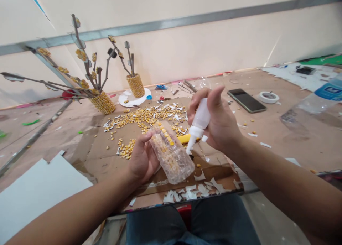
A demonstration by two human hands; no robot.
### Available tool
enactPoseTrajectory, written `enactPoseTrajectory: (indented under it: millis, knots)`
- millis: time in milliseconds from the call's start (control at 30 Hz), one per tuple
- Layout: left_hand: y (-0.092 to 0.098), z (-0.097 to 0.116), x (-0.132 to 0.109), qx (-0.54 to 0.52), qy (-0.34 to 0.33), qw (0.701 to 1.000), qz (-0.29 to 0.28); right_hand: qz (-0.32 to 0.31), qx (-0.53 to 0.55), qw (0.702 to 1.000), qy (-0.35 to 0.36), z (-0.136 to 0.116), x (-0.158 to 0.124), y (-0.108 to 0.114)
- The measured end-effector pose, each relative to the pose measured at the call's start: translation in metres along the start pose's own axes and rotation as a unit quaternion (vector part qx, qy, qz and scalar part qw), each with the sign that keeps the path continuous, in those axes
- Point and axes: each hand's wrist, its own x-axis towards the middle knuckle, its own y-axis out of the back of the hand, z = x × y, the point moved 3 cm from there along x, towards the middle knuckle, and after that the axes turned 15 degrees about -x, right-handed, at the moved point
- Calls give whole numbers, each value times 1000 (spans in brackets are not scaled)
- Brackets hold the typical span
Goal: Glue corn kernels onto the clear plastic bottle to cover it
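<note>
My left hand (144, 157) grips a clear, bumpy plastic container (177, 165) by its side, tilted over the cardboard. Several yellow corn kernels (165, 133) run in a row along its upper part. In my right hand (219, 120) is a white squeeze bottle (201, 116), nozzle down, its tip close to the container's right side; I cannot tell if it touches. Behind the nozzle lies a yellow tool (185, 138), partly hidden. Loose corn kernels (144, 116) are spread over the cardboard sheet (91, 145) beyond my hands.
Two kernel-covered pots, a larger one (103, 102) and a smaller one (136, 85), hold twigs at the back left. On the right are a phone (247, 100), a tape roll (268, 97) and a plastic bottle (307, 108). White paper scraps (191, 193) litter the front edge.
</note>
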Motion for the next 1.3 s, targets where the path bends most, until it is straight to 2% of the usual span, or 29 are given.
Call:
enactPoseTrajectory:
  millis: [133,300,400,700,933,1133,1300]
  knots:
    - [2,2,2,-9,-1,1000,-2,-28,-1,1000,-14,3,0,-1]
    - [3,5,3,2,-4,1000,8,-125,29,990,-59,2,-2,-2]
    - [1,8,2,0,-15,1000,20,-149,47,985,-66,-4,-1,0]
    - [0,12,3,-11,-19,1000,14,-153,-21,988,19,-13,-2,0]
    - [0,9,4,-20,-7,1000,16,-151,-22,988,4,-10,-7,-5]
    - [1,6,5,-3,-6,1000,20,-153,14,988,16,-4,-11,-12]
    - [1,5,4,-8,2,1000,16,-139,-6,990,23,-6,-11,-12]
